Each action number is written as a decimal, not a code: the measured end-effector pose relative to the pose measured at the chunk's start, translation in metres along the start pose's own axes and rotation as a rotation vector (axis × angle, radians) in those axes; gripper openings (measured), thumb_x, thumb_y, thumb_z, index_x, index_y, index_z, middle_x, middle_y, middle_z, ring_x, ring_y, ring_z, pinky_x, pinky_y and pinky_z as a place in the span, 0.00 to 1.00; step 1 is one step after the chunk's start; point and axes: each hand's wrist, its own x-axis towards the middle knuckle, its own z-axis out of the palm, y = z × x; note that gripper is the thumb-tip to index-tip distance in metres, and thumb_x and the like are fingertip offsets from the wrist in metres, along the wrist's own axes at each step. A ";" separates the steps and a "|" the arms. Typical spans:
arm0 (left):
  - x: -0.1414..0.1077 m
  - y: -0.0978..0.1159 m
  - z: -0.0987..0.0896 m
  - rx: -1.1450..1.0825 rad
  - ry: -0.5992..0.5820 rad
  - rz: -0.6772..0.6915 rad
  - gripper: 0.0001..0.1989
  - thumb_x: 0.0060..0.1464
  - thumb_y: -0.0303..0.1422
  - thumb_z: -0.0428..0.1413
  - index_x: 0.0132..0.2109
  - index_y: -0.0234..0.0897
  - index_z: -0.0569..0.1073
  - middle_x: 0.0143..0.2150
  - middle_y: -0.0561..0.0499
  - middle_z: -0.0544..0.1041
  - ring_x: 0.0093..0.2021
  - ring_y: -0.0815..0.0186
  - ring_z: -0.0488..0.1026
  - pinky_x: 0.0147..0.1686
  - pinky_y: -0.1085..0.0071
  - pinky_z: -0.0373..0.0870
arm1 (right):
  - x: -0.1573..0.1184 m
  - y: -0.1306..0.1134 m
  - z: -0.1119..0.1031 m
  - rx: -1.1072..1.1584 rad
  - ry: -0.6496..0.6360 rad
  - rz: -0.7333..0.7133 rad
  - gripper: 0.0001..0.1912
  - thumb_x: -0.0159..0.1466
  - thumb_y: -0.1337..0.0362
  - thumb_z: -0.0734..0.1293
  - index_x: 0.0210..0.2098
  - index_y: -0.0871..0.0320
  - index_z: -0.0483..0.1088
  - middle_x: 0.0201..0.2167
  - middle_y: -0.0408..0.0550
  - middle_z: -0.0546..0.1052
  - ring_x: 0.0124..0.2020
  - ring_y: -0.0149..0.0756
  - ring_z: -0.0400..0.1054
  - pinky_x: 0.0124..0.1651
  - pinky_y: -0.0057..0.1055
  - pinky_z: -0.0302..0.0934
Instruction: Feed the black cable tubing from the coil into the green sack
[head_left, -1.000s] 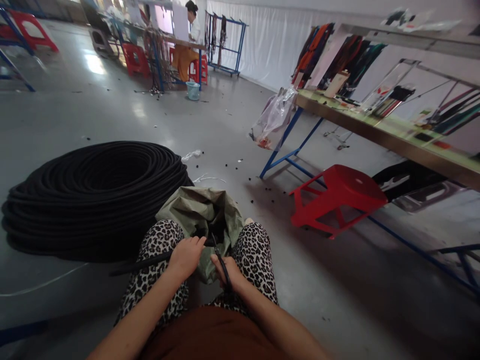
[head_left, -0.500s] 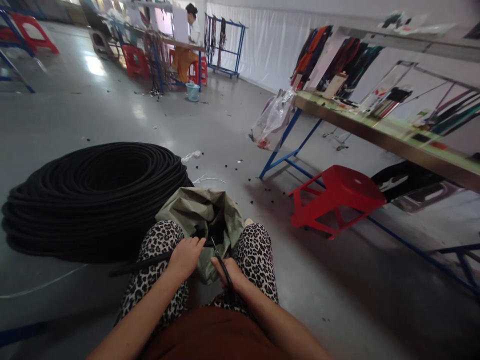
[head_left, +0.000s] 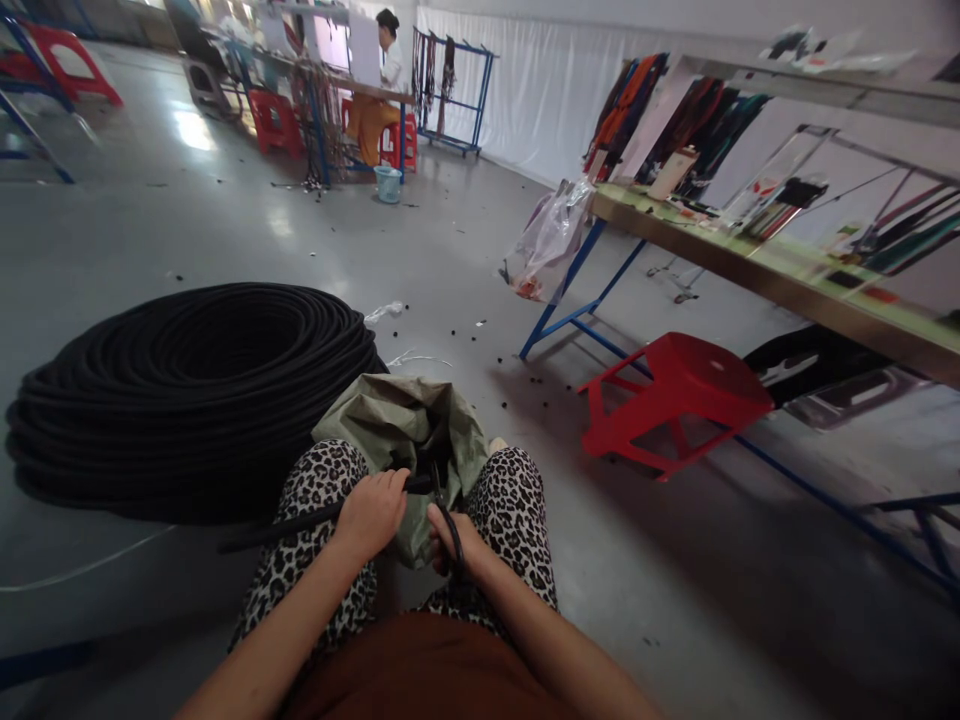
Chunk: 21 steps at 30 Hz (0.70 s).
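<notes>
My left hand (head_left: 373,513) is closed around a thick black cord (head_left: 307,519), whose short end sticks out past my fingers to the right. In my right hand (head_left: 459,545) is a pair of black-handled scissors (head_left: 453,530), with the blades pointing up beside the cord's end. Whether the blades touch the cord I cannot tell. Under both hands, an olive-green sack (head_left: 360,405) stands gaping between my knees, with dark contents too shadowed to make out. To the left lies a big coil of black cord (head_left: 97,400) on the floor.
A red plastic stool (head_left: 686,375) stands on the right beside a blue-legged worktable (head_left: 697,240). A clear plastic bag (head_left: 551,240) hangs at its corner. Small black bits (head_left: 504,405) are scattered on the floor. Farther back, a person (head_left: 390,65) sits at another table near a light-blue bucket (head_left: 387,184).
The cord's end now extends farther right beyond my left fingers. My right hand and the scissors have shifted slightly, bringing the blades near that end.
</notes>
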 end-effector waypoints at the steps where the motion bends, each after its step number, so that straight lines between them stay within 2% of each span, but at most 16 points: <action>1: 0.000 0.000 -0.001 -0.008 0.006 -0.010 0.16 0.64 0.29 0.46 0.54 0.32 0.73 0.45 0.41 0.79 0.45 0.58 0.76 0.46 0.61 0.69 | 0.000 0.001 0.000 0.017 -0.007 0.004 0.26 0.68 0.42 0.61 0.28 0.58 0.62 0.15 0.37 0.63 0.12 0.26 0.59 0.18 0.25 0.56; 5: 0.001 0.000 -0.001 -0.010 0.019 -0.025 0.16 0.65 0.30 0.45 0.52 0.33 0.73 0.45 0.41 0.80 0.45 0.57 0.77 0.46 0.61 0.70 | -0.001 0.004 0.000 -0.022 -0.072 -0.071 0.28 0.64 0.39 0.63 0.30 0.60 0.64 0.19 0.40 0.68 0.17 0.27 0.64 0.22 0.24 0.57; 13: 0.000 0.000 0.002 0.011 -0.020 -0.017 0.16 0.65 0.30 0.45 0.52 0.33 0.73 0.45 0.42 0.80 0.46 0.57 0.77 0.46 0.61 0.70 | 0.002 0.007 0.001 -0.080 -0.112 -0.155 0.31 0.59 0.35 0.64 0.31 0.60 0.65 0.22 0.40 0.69 0.20 0.27 0.65 0.26 0.25 0.57; 21: -0.002 0.001 0.003 0.005 -0.051 0.013 0.16 0.65 0.30 0.45 0.53 0.32 0.73 0.45 0.41 0.80 0.46 0.57 0.77 0.46 0.60 0.70 | 0.014 0.012 0.003 -0.060 -0.104 -0.089 0.29 0.62 0.38 0.64 0.31 0.61 0.66 0.22 0.41 0.70 0.20 0.29 0.66 0.26 0.26 0.58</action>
